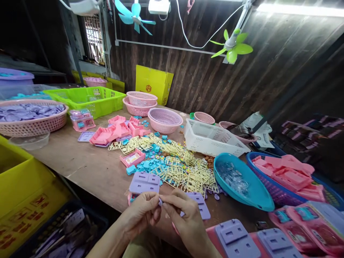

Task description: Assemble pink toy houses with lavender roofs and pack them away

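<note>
Between the fingertips of both hands is a small purple plastic piece (160, 202), mostly covered by the fingers. My left hand (146, 209) pinches it from the left, and my right hand (181, 211) pinches it from the right. Just behind the left hand lies a purple plate with slots (144, 182), on top of a pink part. Another purple slotted plate (200, 206) shows beyond the right hand, partly hidden by it. Past the hands spreads a pile of cream plastic frames (174, 170) with small turquoise pieces (150, 163).
A turquoise basin (258, 195) of clear pieces and a blue basket (251, 157) of pink parts stand right. Pink and purple assemblies (236, 238) line the near right edge. A white crate (212, 138) and pink trays (113, 132) sit farther back. A yellow carton (27, 193) is at left.
</note>
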A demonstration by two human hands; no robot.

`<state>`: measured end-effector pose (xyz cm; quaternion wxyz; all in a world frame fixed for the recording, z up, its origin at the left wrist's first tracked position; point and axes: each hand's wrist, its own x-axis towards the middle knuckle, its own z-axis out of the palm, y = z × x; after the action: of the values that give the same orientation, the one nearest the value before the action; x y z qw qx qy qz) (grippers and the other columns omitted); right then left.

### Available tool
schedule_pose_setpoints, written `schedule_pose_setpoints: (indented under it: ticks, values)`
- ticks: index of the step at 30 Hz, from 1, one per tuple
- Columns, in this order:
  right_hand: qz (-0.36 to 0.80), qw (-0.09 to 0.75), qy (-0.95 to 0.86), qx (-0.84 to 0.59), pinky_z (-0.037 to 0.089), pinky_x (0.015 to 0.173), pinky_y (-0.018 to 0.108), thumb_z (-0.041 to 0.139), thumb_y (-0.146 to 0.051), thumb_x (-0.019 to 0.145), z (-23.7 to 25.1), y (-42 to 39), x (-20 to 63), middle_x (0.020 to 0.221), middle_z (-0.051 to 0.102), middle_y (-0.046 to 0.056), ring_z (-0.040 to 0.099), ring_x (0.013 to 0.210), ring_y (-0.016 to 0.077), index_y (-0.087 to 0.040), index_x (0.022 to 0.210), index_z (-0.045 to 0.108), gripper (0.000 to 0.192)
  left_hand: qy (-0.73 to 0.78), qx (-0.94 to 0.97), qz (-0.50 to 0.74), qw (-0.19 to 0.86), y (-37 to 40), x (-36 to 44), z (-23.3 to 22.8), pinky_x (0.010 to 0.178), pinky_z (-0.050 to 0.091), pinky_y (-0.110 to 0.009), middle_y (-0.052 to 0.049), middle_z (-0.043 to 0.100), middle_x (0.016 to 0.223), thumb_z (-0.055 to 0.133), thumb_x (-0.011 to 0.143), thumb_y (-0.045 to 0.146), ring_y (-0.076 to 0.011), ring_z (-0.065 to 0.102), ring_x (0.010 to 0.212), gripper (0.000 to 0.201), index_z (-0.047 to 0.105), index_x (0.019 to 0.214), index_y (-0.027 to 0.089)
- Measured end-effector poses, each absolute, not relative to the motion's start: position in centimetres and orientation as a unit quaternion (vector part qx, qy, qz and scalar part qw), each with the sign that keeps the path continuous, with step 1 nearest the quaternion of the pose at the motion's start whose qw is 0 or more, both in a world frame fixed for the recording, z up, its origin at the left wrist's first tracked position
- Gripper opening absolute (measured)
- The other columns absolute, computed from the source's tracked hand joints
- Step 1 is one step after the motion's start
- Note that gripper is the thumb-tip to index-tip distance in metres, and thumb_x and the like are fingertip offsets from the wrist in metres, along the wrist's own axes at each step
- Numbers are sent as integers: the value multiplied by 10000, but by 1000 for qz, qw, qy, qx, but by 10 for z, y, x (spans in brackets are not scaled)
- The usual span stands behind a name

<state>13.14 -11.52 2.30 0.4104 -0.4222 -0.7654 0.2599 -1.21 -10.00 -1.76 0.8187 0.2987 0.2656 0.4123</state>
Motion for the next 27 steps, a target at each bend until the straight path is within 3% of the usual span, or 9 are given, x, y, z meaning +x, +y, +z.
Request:
schedule_pose_setpoints:
  ticks: [5, 11, 15, 23, 27]
  values:
    - [330, 423, -727, -428, 418, 513, 211, 598, -271, 819, 21, -110, 124, 701, 556, -2, 540, 629, 110, -211, 819, 702, 120, 269, 278, 431, 815, -99, -16, -17, 374, 236, -152, 36, 488, 384, 782, 494, 584, -34, 379, 314, 537, 527, 607, 124]
    - [136, 459, -773, -417, 453, 537, 221, 549, -195, 836, 10, -111, 109, 782, 587, 20, 565, 681, 128, -198, 890, 609, 81, 321, 279, 498, 755, -100, -19, -9, 461, 367, -173, 9, 565, 512, 801, 513, 515, -58, 488, 426, 488, 522, 583, 122]
    - [82, 444, -796, -403, 471, 574, 222, 500, -191, 873, 7, -107, 105, 749, 603, 12, 584, 680, 129, -205, 842, 579, 86, 356, 328, 497, 720, -103, -23, -6, 476, 396, -184, -9, 585, 506, 739, 556, 583, -86, 535, 448, 500, 566, 586, 115]
    - [40, 314, -880, -355, 405, 504, 211, 367, -213, 935, 8, -100, 110, 653, 571, 6, 549, 560, 112, -191, 734, 547, 271, 430, 390, 453, 677, -102, -37, -10, 447, 415, -197, -19, 616, 528, 713, 517, 635, -97, 548, 419, 536, 593, 589, 118]
    - [-25, 238, -914, -327, 380, 484, 221, 332, -155, 932, 4, -101, 111, 653, 574, 16, 550, 547, 123, -179, 777, 538, 258, 439, 421, 376, 699, -101, -45, -16, 397, 364, -197, -8, 587, 514, 641, 618, 627, -99, 519, 390, 498, 582, 615, 133]
